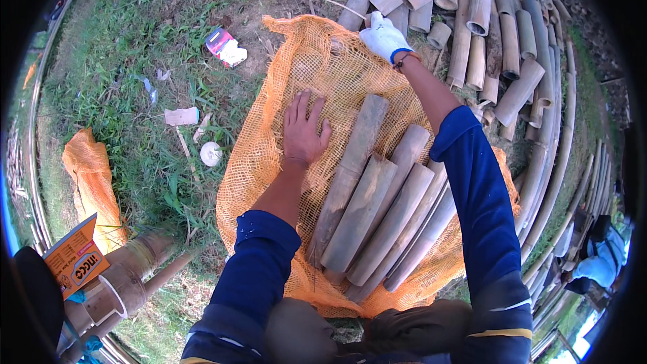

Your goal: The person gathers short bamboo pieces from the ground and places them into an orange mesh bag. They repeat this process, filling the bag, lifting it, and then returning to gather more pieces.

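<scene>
My left hand (pixel 303 131) is bare and lies flat, fingers spread, on an orange mesh sack (pixel 283 87) spread over the ground. Several split bamboo pieces (pixel 377 202) lie side by side on the sack, just right of that hand. My right hand (pixel 384 37), in a white glove, reaches to the sack's far edge beside a pile of bamboo lengths (pixel 492 40); whether it grips anything is hidden by the glove's back.
Grass with litter lies to the left: a pink and white wrapper (pixel 226 46), a white scrap (pixel 182 116), a white round lid (pixel 211 154). Another orange sack (pixel 91 175) and bamboo poles (pixel 128 276) sit lower left. A person in blue (pixel 596 266) crouches far right.
</scene>
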Tool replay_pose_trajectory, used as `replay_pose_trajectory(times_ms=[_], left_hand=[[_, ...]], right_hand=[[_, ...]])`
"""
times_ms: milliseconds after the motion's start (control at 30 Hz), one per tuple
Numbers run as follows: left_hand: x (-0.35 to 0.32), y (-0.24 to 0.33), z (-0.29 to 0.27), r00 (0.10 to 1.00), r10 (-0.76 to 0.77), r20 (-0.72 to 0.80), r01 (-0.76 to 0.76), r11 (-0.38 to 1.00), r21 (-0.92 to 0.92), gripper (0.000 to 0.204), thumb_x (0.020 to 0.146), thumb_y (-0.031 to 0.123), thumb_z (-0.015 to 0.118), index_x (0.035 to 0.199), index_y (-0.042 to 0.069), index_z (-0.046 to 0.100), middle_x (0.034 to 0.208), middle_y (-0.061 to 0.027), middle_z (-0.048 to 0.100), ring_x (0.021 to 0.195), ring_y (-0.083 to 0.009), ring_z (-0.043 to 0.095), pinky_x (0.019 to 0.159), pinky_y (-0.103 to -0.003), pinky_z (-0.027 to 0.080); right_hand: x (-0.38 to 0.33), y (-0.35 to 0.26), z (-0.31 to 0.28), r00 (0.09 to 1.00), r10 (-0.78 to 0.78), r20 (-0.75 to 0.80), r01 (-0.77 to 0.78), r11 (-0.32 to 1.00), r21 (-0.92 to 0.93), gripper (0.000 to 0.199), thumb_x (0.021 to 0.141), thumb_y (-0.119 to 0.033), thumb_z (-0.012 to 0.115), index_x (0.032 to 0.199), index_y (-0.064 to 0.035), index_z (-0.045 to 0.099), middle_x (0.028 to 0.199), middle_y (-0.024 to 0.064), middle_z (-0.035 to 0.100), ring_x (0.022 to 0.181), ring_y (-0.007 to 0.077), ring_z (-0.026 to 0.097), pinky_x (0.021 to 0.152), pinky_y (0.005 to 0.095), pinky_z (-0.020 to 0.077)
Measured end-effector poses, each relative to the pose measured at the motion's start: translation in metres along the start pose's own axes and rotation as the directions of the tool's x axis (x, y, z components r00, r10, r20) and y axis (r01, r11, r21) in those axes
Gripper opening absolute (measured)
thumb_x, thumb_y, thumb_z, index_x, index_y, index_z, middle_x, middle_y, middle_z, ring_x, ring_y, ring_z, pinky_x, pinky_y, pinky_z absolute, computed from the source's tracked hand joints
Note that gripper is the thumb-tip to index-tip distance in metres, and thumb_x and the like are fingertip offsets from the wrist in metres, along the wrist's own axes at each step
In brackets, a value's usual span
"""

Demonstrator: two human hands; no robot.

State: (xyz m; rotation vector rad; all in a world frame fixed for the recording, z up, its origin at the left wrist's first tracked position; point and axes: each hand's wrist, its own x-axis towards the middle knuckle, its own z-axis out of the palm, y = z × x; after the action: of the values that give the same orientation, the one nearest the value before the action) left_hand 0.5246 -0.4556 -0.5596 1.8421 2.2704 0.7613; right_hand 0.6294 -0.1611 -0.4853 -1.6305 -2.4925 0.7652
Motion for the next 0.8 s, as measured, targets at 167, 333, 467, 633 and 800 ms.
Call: replay_pose_trajectory(times_ms=[167,333,467,633,800], left_hand=[[-0.006,-0.01,-0.005,0.999,-0.036,-0.008,0.036,0.999,0.012,0.054,0.095,0.027,0.062,0.146,0.013,0.057,0.159,-0.0203,0.043,0.149,-0.0426,0.039,0.123,-0.056,0.032],[-0.003,-0.007,-0.002,1.0,-0.028,-0.011,0.028,0.999,-0.014,0.054,0.093,0.025,0.063,0.146,0.012,0.058,0.158,-0.0204,0.044,0.148,-0.0429,0.039,0.123,-0.057,0.033],[-0.001,-0.002,0.0,1.0,-0.023,-0.003,0.023,0.999,-0.023,0.054,0.093,0.025,0.063,0.146,0.012,0.058,0.158,-0.0203,0.044,0.148,-0.0428,0.039,0.123,-0.057,0.032],[-0.007,-0.013,-0.004,0.999,-0.044,0.01,0.044,0.999,-0.001,0.054,0.094,0.025,0.062,0.146,0.011,0.057,0.159,-0.0206,0.043,0.149,-0.0426,0.038,0.124,-0.057,0.031],[-0.002,0.0,-0.002,0.999,-0.02,0.038,0.021,0.999,-0.026,0.056,0.097,0.029,0.059,0.149,0.011,0.055,0.16,-0.0197,0.041,0.152,-0.041,0.034,0.126,-0.057,0.028]], right_hand=[[-0.015,-0.063,0.048,0.974,-0.223,-0.039,0.216,0.967,-0.133,0.063,0.09,-0.043,0.067,0.144,-0.0136,0.058,0.141,0.0217,0.059,0.12,0.0469,0.064,0.101,0.0549,0.0531],[-0.022,-0.057,0.056,0.935,-0.34,-0.1,0.263,0.854,-0.448,0.053,0.081,-0.036,0.076,0.132,-0.0223,0.073,0.137,0.0132,0.055,0.12,0.0454,0.056,0.094,0.0602,0.0511],[-0.021,-0.039,0.032,0.89,-0.44,-0.118,0.371,0.851,-0.371,0.053,0.081,-0.035,0.077,0.131,-0.0179,0.072,0.13,0.0159,0.055,0.115,0.0473,0.057,0.095,0.054,0.0551],[-0.046,-0.047,-0.029,0.811,-0.482,-0.331,0.462,0.875,-0.141,0.051,0.087,-0.024,0.073,0.136,-0.0105,0.063,0.125,0.0207,0.056,0.117,0.0432,0.063,0.094,0.0505,0.0576],[-0.065,0.052,-0.141,0.718,-0.55,-0.426,0.492,0.834,-0.249,0.046,0.094,-0.006,0.058,0.139,-0.0089,0.057,0.129,0.0222,0.057,0.099,0.0418,0.071,0.087,0.0464,0.062]])
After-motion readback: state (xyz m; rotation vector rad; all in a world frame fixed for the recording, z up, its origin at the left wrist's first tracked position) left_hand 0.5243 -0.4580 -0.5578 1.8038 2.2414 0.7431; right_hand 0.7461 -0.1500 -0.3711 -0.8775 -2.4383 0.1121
